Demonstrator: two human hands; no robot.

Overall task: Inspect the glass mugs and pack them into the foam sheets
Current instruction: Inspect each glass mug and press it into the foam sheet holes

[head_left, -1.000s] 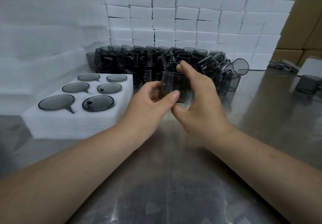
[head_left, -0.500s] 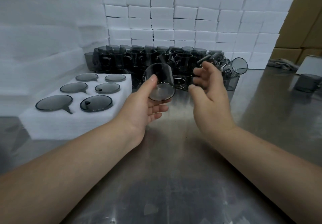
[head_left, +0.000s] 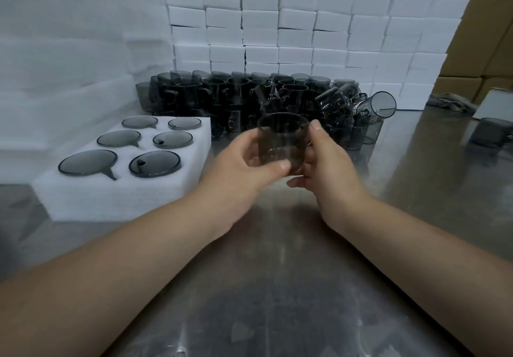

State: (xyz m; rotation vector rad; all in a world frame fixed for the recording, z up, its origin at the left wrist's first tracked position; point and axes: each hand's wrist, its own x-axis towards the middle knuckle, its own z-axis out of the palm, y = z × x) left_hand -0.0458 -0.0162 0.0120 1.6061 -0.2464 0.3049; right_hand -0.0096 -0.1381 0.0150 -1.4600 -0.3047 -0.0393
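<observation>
1. Smoky grey glass mug (head_left: 280,143): one is held above the steel table (head_left: 277,287), clasped by curled fingers of left hand (head_left: 238,168) and right hand (head_left: 329,168).
2. Six more mugs (head_left: 155,163) are seated in the white foam sheet (head_left: 122,195).

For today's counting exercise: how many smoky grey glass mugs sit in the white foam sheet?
6, all in the white foam sheet: near-left mug, near-right mug, middle-left mug, middle-right mug, far-left mug, far-right mug. No slot looks empty; none seems hidden.
</observation>
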